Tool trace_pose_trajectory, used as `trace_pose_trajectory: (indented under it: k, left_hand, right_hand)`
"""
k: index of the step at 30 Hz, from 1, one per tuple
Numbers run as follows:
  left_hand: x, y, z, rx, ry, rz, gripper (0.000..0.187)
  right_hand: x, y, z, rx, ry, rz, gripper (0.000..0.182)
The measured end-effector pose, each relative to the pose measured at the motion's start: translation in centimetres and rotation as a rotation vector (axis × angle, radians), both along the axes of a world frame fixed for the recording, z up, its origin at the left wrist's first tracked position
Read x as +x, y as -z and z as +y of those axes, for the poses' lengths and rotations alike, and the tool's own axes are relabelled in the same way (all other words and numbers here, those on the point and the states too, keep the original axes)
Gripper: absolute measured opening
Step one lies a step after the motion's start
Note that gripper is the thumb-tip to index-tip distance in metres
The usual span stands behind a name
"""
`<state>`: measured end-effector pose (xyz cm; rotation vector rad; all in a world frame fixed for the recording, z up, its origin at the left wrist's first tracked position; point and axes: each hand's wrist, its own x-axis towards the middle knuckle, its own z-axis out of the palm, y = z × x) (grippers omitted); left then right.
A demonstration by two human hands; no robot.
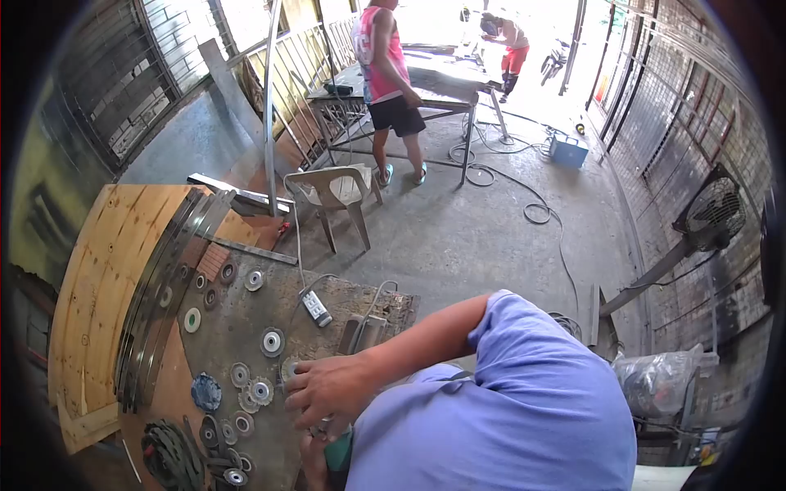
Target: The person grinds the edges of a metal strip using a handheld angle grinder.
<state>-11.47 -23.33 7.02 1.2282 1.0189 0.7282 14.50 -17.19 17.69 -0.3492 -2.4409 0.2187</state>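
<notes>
My right hand (332, 391) reaches across from the right, palm down, its fingers bent over something mostly hidden beneath them. A pale disc edge (289, 370) shows beside its fingers, and a bit of silvery metal shows below them. My left hand (314, 458) is lower, partly hidden, against a green tool body (338, 450) that looks like an angle grinder. Around both hands on the worktable (233, 307) lie several grinding discs, among them a round disc (272, 342), a flap-like disc (261, 391) and a white-and-green disc (192, 320).
A power strip (315, 308) and a metal block (366, 334) sit nearby. Coiled dark straps (172, 454) and curved wooden panels (123, 286) are at left. Beyond are a plastic chair (332, 192), a person (389, 82) at a metal table, another person, a blue box (568, 151) and a fan (712, 209).
</notes>
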Motion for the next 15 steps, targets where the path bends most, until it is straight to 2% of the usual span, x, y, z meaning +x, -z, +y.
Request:
trace_pose_trajectory:
  k: [1, 4, 5, 6, 7, 8, 9, 10, 12, 13, 14, 15]
  left_hand:
    - [0.7, -0.5, 0.2, 0.024, 0.014, 0.003, 0.074]
    - [3.5, -2.8, 1.5, 0.129, 0.050, 0.008, 0.074]
    - [4.5, -3.9, 2.1, 0.167, 0.043, 0.009, 0.073]
    - [4.7, -2.9, 2.7, 0.115, -0.023, -0.029, 0.074]
    - [6.4, -5.2, 2.9, 0.142, -0.047, -0.059, 0.072]
    - [8.9, -7.3, 3.8, 0.180, -0.064, -0.096, 0.070]
    - [10.0, -8.1, 4.5, 0.158, -0.038, -0.015, 0.083]
    - [11.7, -8.7, 5.3, 0.204, -0.054, 0.018, 0.083]
    - [15.4, -9.8, 6.6, 0.313, -0.068, 0.089, 0.077]
    - [17.1, -10.4, 7.2, 0.380, -0.069, 0.126, 0.072]
    - [18.8, -10.9, 7.5, 0.339, -0.066, 0.074, 0.074]
    - [20.5, -11.2, 7.8, 0.301, -0.059, 0.019, 0.076]
  right_hand:
    - [0.1, 1.0, 0.4, 0.110, -0.085, 0.150, 0.036]
    - [1.8, 3.1, 0.7, -0.186, -0.008, 0.151, 0.032]
    - [2.3, 3.5, 0.6, -0.269, 0.110, 0.270, 0.031]
    - [2.4, 4.2, 0.2, -0.374, 0.222, 0.389, 0.031]
    - [2.6, 4.6, 0.3, -0.336, 0.359, 0.488, 0.030]
    - [2.7, 4.4, 0.1, -0.426, 0.522, 0.588, 0.029]
    - [2.6, 3.6, -0.2, -0.698, 0.684, 0.741, 0.028]
    - [3.2, 3.2, 0.2, -0.873, 0.798, 0.812, 0.030]
    - [5.8, 2.2, 1.5, -0.889, 0.896, 0.930, 0.031]
    - [7.2, 0.5, 1.6, -0.988, 0.911, 0.942, 0.032]
    - [8.8, -0.9, 1.6, -1.085, 0.931, 0.952, 0.034]
    - [11.0, 0.0, 2.7, -1.139, 0.837, 1.164, 0.038]
